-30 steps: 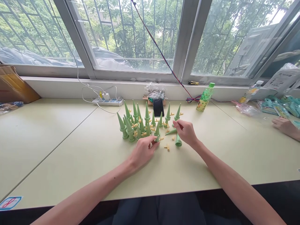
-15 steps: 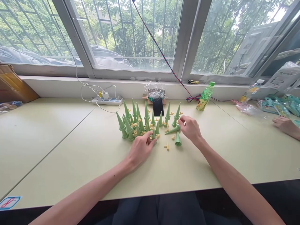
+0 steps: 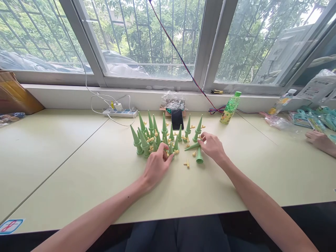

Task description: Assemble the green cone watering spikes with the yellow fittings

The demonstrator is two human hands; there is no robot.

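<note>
Several green plastic cone spikes with small yellow T-shaped valves stand upright in a cluster. My left hand is at the cluster's front edge, thumb and fingers apart beside a short upright spike. To the right, my right hand has its thumb and fingertips closed on the wide end of a green spike lying on its side. Below that hand lies another green cone, its hollow end facing me. Loose yellow valves lie between my hands.
Behind the cluster, a black phone leans on a small box with clear wrap. A green-capped bottle and a power strip stand near the window sill. Another person's hand rests at the far right.
My left hand has carried the short spike slightly left into the cluster and opened its fingers from it. My right hand drew back right, then came down onto the lying spike's wide end.
</note>
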